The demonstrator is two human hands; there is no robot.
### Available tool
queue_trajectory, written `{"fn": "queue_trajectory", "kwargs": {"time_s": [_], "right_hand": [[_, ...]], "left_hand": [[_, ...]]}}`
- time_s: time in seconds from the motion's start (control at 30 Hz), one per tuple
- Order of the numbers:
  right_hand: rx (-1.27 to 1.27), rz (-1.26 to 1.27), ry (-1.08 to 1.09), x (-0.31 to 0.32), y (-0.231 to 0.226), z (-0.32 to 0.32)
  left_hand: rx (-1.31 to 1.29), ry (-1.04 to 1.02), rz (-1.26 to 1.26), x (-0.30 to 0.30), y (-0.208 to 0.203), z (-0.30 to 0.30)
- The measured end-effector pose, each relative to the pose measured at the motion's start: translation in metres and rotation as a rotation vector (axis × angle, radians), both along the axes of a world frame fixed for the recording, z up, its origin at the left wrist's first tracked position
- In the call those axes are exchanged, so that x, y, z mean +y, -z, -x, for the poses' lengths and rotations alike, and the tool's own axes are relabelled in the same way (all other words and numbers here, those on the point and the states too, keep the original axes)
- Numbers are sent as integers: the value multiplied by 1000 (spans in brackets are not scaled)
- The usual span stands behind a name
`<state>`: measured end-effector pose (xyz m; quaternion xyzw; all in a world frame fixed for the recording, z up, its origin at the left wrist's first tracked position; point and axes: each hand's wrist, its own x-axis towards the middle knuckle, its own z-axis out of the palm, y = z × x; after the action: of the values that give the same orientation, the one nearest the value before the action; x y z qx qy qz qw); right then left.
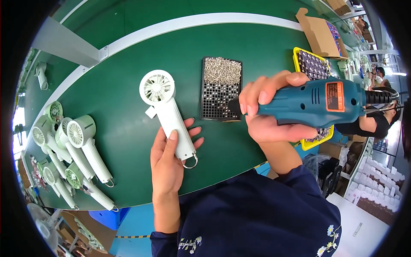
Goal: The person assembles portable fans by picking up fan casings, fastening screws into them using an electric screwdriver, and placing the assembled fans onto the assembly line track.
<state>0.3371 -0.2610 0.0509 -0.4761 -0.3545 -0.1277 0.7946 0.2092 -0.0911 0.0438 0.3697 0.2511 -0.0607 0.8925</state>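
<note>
In my left hand is a white handheld fan, gripped round its handle with the round grille away from me and a wire loop at the near end. My right hand is wrapped round a teal electric screwdriver, which lies sideways with its black tip pointing left. That tip is over the right edge of a black screw tray. Small silvery screws are heaped in the tray's far half, and some sit in the holes of its near half. Whether a screw is on the tip, I cannot tell.
Several white and pale green fans lie grouped at the left of the green table. Beyond the screwdriver, a yellow tray holds small dark parts. An open cardboard box stands at the far right. A person is at the right.
</note>
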Motion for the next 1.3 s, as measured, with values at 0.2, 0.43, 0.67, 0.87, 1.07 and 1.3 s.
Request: {"fn": "queue_trajectory", "kwargs": {"time_s": [0.2, 0.43, 0.67, 0.87, 1.07, 1.3], "right_hand": [[-40, 25, -46, 1, -2, 2], [-28, 58, -81, 1, -1, 2], [163, -152, 49, 13, -6, 11], [137, -123, 63, 14, -9, 11], [161, -168, 71, 11, -7, 7], [71, -156, -95, 1, -32, 11]], "left_hand": [[-41, 48, 20, 0, 2, 4], [-11, 116, 48, 3, -1, 2], [-21, 139, 20, 6, 2, 3], [-30, 137, -2, 5, 4, 2], [-74, 59, -214, -10, 3, 5], [-174, 89, -1265, -14, -3, 11]]}}
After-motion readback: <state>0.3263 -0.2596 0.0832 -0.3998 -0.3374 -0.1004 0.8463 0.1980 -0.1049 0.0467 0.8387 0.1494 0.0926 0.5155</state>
